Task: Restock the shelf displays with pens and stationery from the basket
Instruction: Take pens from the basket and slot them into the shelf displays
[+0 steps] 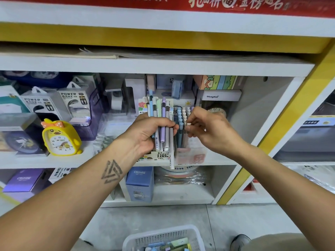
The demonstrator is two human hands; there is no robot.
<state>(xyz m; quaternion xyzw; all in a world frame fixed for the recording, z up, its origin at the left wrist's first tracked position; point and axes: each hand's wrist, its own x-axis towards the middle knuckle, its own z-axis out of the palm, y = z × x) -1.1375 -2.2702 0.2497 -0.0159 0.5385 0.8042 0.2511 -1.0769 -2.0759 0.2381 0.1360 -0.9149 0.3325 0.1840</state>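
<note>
My left hand (pixel 145 133) grips a bundle of several pastel pens (pixel 162 122), blue, green, purple and grey, held upright in front of the middle shelf. One long white pen (pixel 171 156) hangs lower than the others. My right hand (pixel 208 129) pinches the white top of a pen (pixel 188 124) standing in a clear pen display box (pixel 190 154) on the shelf. That box holds several blue and white pens (pixel 181 120). A white mesh basket (pixel 163 238) with stationery sits on the floor below.
A yellow duck alarm clock (pixel 60 138) and power bank packs (pixel 72 104) stand to the left on the same shelf. Boxes and a round clock (pixel 216 111) are behind the pen boxes. Blue and purple boxes (pixel 139 183) fill the lower shelf. A yellow post (pixel 282 124) borders the right.
</note>
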